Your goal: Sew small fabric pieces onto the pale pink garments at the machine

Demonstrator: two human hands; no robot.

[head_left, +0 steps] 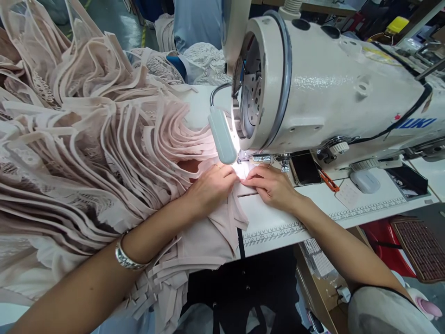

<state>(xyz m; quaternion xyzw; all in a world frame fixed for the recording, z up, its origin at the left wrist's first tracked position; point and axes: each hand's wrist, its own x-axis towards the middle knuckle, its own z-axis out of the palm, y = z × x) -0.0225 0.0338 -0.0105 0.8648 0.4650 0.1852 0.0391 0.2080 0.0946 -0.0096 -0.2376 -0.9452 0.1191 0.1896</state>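
the left hand (213, 185), at the centre of the frame, has its thumb and fingers drawn together on a thin, pale pink fabric piece (233, 211); the right hand (273, 185), just beside it, pinches the same cloth with bent fingertips. the fabric lies under the bright lamp glow at mid-frame, its loose tail hanging below the left hand. glare hides the exact edge. for cloth this soft, light, even tension seems best, layers flat, fingertips clear of the needle area, and the neighbouring folds held away.

just above, a pale grey-green, rounded plastic lamp (223, 137) hangs on a bent metal neck. across the upper right stretches a glossy cream metal sewing machine (306, 83) with a drum-like end. the left half fills with a rippled heap of dusty-pink garments (139, 153), smooth bands beside netted lace. right of centre sit a flat black phone (306, 168) and slim orange-handled snips (328, 180); below them, a printed white ruler strip (274, 232).
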